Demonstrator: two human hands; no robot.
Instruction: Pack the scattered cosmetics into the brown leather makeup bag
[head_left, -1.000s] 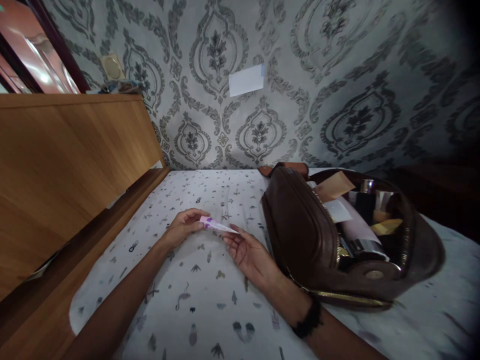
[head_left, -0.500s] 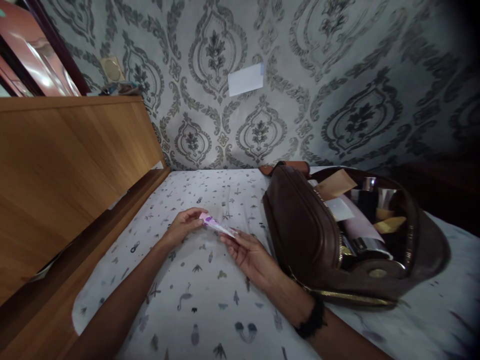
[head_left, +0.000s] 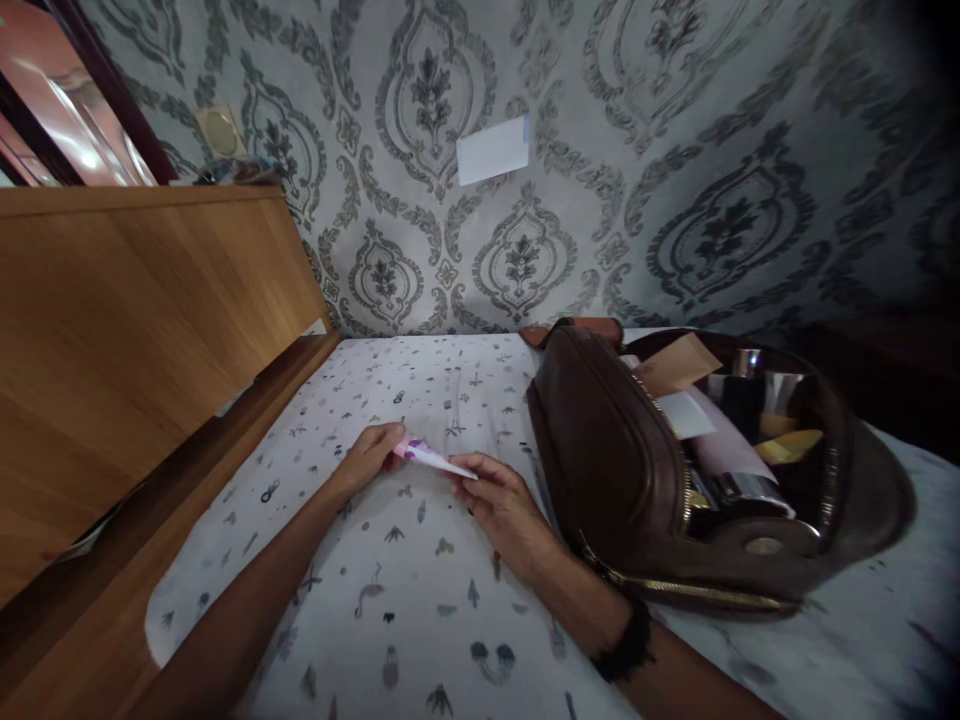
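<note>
A slim white squeeze tube (head_left: 431,456) with a pink end and purple print is held between both hands above the patterned sheet. My left hand (head_left: 369,455) grips the pink end, its fingers wrapped round it. My right hand (head_left: 501,505), with a dark band at the wrist, pinches the flat narrow end between thumb and fingers. To the right of my right hand lies an open brown leather bag (head_left: 600,440). Print on the tube is too blurred to read.
Inside the bag are a pink cylinder with a silver end (head_left: 731,455), a tan card (head_left: 679,365), a white card (head_left: 684,414) and other cosmetics-like items. A wooden panel (head_left: 150,310) borders the white patterned sheet (head_left: 420,610) at left. Behind stands a papered wall (head_left: 517,270).
My left fingers have closed further round the pink end. My right thumb and fingers have shifted to pinch the flat end, and the tube has turned slightly.
</note>
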